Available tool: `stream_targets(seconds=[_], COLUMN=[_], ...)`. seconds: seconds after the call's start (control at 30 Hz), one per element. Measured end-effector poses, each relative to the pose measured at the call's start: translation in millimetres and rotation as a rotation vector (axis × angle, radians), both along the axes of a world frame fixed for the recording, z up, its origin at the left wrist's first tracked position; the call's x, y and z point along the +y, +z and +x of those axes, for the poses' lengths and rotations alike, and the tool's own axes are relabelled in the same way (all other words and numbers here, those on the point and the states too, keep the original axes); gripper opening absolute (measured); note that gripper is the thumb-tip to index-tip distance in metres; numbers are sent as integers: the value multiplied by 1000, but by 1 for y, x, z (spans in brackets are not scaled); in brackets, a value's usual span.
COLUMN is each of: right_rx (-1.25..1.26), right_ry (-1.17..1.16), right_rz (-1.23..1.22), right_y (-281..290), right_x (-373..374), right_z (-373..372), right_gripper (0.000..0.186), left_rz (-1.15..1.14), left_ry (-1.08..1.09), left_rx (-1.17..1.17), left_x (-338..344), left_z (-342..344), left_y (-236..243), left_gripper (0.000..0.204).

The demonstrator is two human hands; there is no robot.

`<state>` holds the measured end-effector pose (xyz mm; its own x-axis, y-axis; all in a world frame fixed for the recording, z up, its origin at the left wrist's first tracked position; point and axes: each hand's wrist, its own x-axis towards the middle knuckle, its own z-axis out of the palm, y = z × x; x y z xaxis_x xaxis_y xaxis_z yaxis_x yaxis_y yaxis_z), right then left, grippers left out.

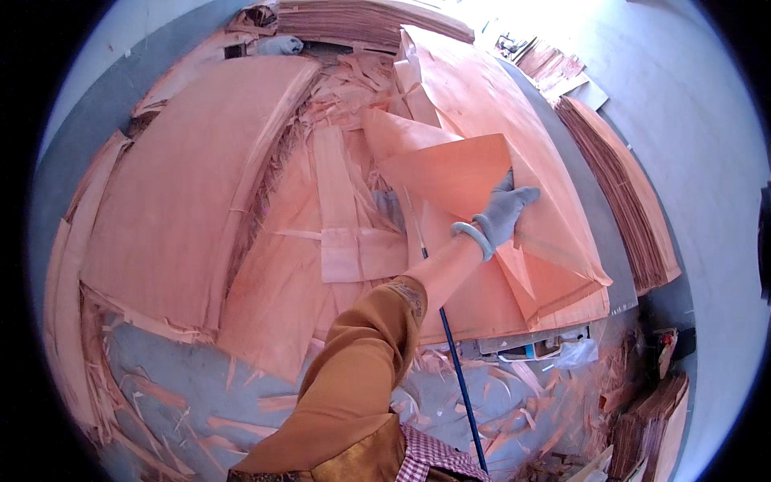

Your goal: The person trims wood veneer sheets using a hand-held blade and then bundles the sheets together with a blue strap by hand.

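My left hand [504,212], in a grey glove with a pale bangle at its wrist, reaches out over the right-hand stack of wood veneer [554,181]. It grips a thin orange veneer sheet [446,169], whose raised part is bent over into a fold. The thumb points right; the fingertips are partly hidden at the sheet. Below, the sheet's creased part spreads over the stack's near end. A thin rod with a dark blue shaft [458,361] slants from the lower edge, passing beneath my left forearm. My right hand is out of sight.
A large veneer stack [177,177] stands at the left, with loose veneer strips [341,185] between the stacks. Torn scraps [241,426] litter the grey floor. Another bundle [622,193] lies at the right, and a clear plastic bag [577,353] sits by the near end.
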<state>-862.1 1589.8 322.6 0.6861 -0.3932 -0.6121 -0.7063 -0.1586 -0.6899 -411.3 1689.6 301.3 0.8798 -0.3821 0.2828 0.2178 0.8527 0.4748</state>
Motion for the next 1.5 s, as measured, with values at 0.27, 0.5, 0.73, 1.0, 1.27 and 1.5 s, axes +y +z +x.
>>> stream_targets(seconds=[0.27, 0.5, 0.73, 1.0, 1.27, 1.5], right_rx=[-54, -103, -80, -6, -5, -150], right_ry=[118, 262, 346, 24, -19, -67], right_rz=[-46, -189, -303, 51, 101, 310], right_y=[-52, -95, -64, -24, 1, -52], right_x=[-37, -48, -23, 11, -21, -121], right_z=[-59, -104, -104, -47, 11, 40], right_gripper=[20, 20, 19, 15, 15, 24], left_rz=[119, 144, 130, 321, 341, 719], left_ry=[115, 131, 46, -31, -148, -186], left_rx=[-43, -55, -96, -168, -278, -478], left_x=[-17, -57, -95, -132, -152, -212], left_z=[-19, -27, -18, -8, -1, 5], left_y=[8, 7, 17, 20, 31, 41], left_gripper=[32, 32, 43, 50, 48, 45])
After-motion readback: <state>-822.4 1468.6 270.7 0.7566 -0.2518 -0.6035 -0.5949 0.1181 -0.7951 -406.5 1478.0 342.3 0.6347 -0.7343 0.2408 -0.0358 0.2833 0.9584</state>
